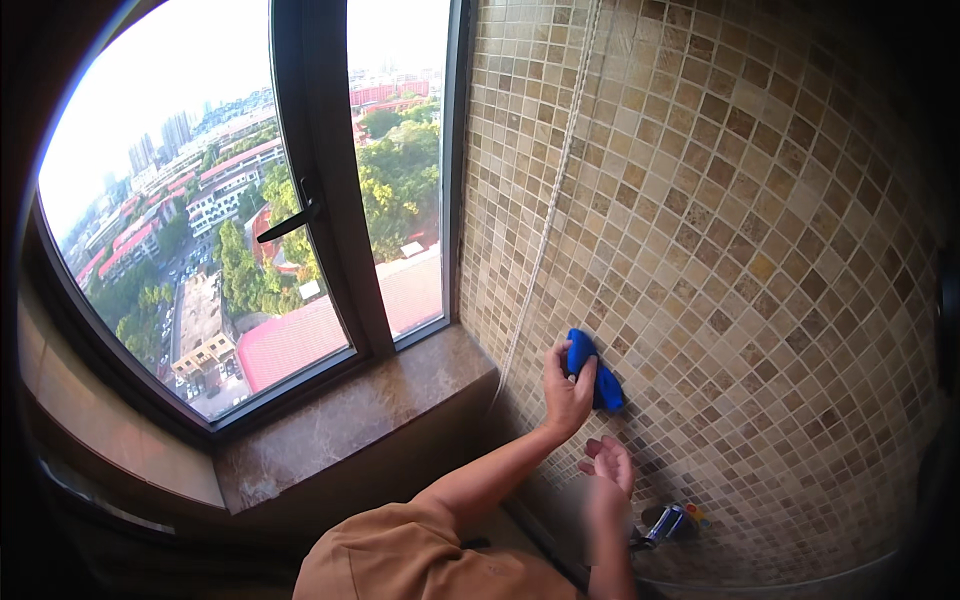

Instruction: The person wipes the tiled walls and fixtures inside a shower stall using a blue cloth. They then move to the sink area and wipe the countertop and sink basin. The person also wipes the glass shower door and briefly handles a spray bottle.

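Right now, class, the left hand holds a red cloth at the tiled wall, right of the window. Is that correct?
The colour is wrong: the head view shows the left hand holding a blue cloth at the tiled wall, right of the window.

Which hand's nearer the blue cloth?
Left. The left hand grips the blue cloth by the tiled wall; the right hand is below it, not touching.
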### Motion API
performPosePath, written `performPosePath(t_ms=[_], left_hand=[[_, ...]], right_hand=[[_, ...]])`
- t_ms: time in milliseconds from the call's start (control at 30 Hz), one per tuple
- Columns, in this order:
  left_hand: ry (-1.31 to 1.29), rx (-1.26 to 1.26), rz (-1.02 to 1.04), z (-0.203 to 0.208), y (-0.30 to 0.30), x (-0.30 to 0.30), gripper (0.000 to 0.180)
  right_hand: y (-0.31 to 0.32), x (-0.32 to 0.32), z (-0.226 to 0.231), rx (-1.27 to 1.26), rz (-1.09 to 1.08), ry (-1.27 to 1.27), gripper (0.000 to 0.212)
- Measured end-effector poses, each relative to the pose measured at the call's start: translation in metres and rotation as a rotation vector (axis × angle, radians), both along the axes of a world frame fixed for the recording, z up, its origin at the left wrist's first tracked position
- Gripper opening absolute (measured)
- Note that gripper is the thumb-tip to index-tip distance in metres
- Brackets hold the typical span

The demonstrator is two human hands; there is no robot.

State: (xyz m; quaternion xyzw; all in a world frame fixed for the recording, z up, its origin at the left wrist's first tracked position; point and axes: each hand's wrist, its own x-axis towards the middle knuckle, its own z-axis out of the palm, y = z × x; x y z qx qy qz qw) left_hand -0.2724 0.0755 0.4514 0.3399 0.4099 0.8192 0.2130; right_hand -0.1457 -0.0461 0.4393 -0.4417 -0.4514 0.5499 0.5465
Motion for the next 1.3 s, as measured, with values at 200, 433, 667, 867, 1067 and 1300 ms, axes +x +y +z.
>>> performPosePath(t_ms=[200, 433, 667, 867, 1067, 1300], left_hand=[[0.435, 0.42, 0.526, 0.174, 0.053, -0.048, 0.036], [0.574, 0.625, 0.548, 0.336, 0.063, 0.003, 0.045], [1.245, 0.677, 0.106, 0.283, -0.013, 0.101, 0.074], [1.688, 0.782, -0.289, 0.118, -0.02, 0.08, 0.071], [1.536, 0.61, 0.194, 0.21, 0.026, 0.004, 0.071], [0.872, 0.4, 0.542, 0.377, 0.03, 0.027, 0.083]], right_hand=[[-0.061, 0.047, -0.068, -0.04, 0.127, 0.001, 0.017], [-0.107, 0.13, -0.136, -0.295, -0.124, 0.218, 0.016], [-0.113, 0.156, -0.135, -0.473, -0.052, 0.387, 0.016], [-0.13, 0.155, -0.134, -0.345, 0.059, 0.085, 0.018], [-0.156, 0.197, -0.165, -0.371, -0.041, 0.095, 0.017], [-0.181, 0.218, -0.186, -0.553, 0.055, 0.323, 0.015]])
